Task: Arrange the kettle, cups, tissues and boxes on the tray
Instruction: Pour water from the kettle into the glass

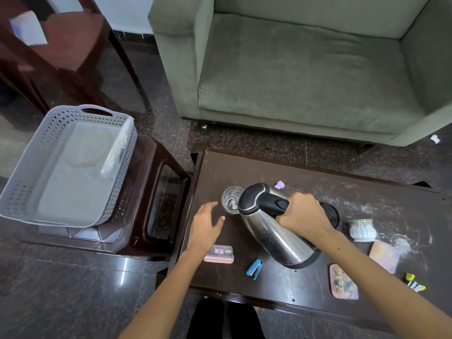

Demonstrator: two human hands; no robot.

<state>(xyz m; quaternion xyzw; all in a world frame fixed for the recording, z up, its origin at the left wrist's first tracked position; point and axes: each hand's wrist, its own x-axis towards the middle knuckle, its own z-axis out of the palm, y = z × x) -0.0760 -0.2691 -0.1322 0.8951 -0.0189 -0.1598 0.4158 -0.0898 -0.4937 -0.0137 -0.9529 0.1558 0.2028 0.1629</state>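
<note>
You are in a home living room: a grey-green upholstered sofa [305, 69] faces a low dark coffee table [244, 167], a wooden chair [61, 45] stands beside it, on polished stone floor [73, 289].

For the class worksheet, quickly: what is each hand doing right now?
Left hand: open, fingers spread, holding nothing, near the glass.
Right hand: closed round the handle of the kettle, which is tilted toward the glass.
</note>
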